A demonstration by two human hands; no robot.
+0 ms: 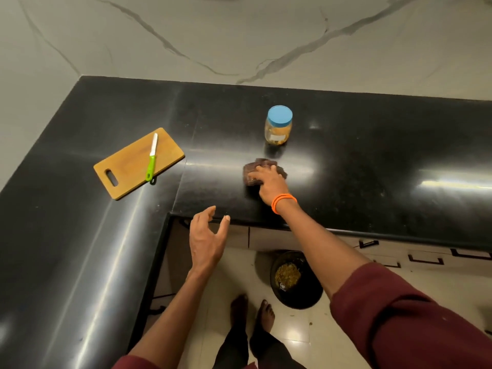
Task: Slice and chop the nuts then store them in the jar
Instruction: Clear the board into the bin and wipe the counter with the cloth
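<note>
We see the jar (pixel 278 125) standing upright on the black counter (pixel 372 145), its blue lid (pixel 279 115) on and nuts inside. Just in front of it, our right hand (pixel 269 182) presses flat on a brown cloth (pixel 251 170) — fingers spread over it. Our left hand (pixel 206 237) hangs in the air by the counter edge, open and holding nothing. Well off to the left lies the cutting board (pixel 127 163), with the green knife (pixel 151 158) resting on it. A black bin (pixel 295 279) sits on the floor near our bare feet (pixel 253 310).
</note>
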